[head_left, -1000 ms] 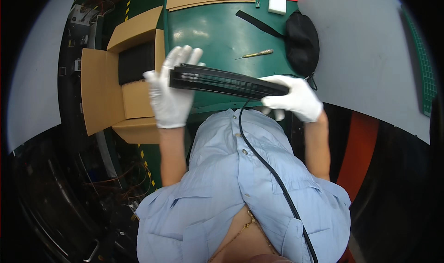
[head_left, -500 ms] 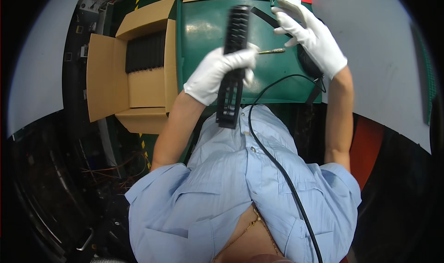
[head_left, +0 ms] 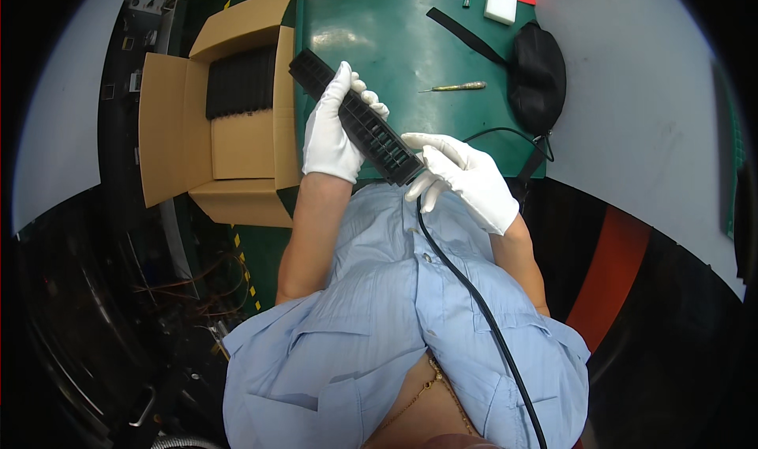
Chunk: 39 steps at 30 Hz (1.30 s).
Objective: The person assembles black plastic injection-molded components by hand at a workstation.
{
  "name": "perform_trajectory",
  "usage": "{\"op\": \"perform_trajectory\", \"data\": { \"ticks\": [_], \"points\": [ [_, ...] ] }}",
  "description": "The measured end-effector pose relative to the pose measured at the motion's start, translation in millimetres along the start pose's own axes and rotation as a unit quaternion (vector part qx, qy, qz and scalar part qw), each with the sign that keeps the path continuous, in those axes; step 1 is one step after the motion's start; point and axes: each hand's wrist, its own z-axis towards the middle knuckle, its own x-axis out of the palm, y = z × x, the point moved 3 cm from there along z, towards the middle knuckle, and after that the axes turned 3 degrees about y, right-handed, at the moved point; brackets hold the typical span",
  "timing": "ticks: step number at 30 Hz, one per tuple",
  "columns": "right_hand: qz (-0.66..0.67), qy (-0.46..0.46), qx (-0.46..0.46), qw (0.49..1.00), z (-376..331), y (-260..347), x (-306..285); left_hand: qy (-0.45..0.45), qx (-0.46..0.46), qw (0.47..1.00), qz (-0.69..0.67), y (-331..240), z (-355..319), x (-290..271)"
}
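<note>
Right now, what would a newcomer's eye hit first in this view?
The long black slotted plastic bar, slanting through the gloved left hand at centre, its near end by the gloved right hand. Then the open cardboard box at left, black pieces packed at its far end, and the black pouch on the green tabletop's right side.

Slim tool (head_left: pixel 459 86) on green tabletop (head_left: pixel 474 111) near pouch (head_left: pixel 538 78)

Black slotted bar (head_left: pixel 376 139), diagonally tilted
</note>
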Motion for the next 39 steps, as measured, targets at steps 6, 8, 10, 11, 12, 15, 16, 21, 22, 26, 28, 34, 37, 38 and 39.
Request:
{"op": "perform_trajectory", "data": {
  "ticks": [6,8,10,11,12,15,16,21,22,26,28,34,37,38,39],
  "points": [
    [0.016,-0.012,0.005,1.000,-2.2,-4.9,-2.7,-0.036,-0.015,0.999,-0.026,12.9,0.6,-5.7],
    [0.022,-0.017,0.006,1.000,-3.0,-6.9,-4.4,-0.043,-0.011,0.999,-0.025,14.2,-0.8,-4.3],
    [0.028,-0.019,0.002,0.999,-3.9,-8.6,-6.2,-0.053,0.005,0.999,0.003,14.5,-3.2,-2.1],
    [0.035,-0.019,0.001,0.999,-4.5,-9.6,-7.4,-0.051,0.003,0.999,0.001,15.5,-4.3,-0.2],
    [0.035,-0.020,-0.001,0.999,-4.6,-10.6,-8.2,-0.059,0.019,0.998,0.020,15.0,-5.3,0.9],
    [0.036,-0.018,-0.009,0.999,-3.4,-14.5,-10.0,-0.079,0.044,0.995,0.051,14.6,-7.2,4.7],
    [0.045,-0.019,-0.006,0.999,-2.6,-16.5,-10.8,-0.089,0.055,0.992,0.063,14.2,-7.6,5.5],
    [0.062,-0.021,-0.005,0.998,-1.8,-23.0,-15.5,-0.093,0.091,0.987,0.090,14.9,-8.8,11.0],
    [0.063,-0.020,-0.002,0.998,-1.8,-23.5,-16.4,-0.091,0.099,0.986,0.094,14.7,-9.2,12.2],
    [0.100,-0.026,0.012,0.995,-1.3,-24.8,-16.4,-0.086,0.108,0.985,0.100,15.3,-11.8,16.3],
    [0.092,-0.011,-0.005,0.996,-1.9,-23.4,-11.5,-0.086,0.117,0.984,0.103,17.8,-15.4,19.1],
    [0.039,-0.015,-0.058,0.997,-3.1,-16.2,1.3,-0.051,0.129,0.986,0.095,34.6,-25.8,32.0],
    [0.030,-0.044,-0.013,0.999,-4.0,-14.2,0.0,-0.017,0.141,0.984,0.108,34.6,-29.8,37.3],
    [0.022,-0.059,-0.040,0.997,-6.1,-12.3,0.9,-0.008,0.132,0.987,0.091,32.9,-31.9,37.2],
    [0.019,-0.053,-0.042,0.998,-8.6,-11.7,1.5,0.011,0.126,0.989,0.070,31.0,-35.2,37.5]
  ]
}}
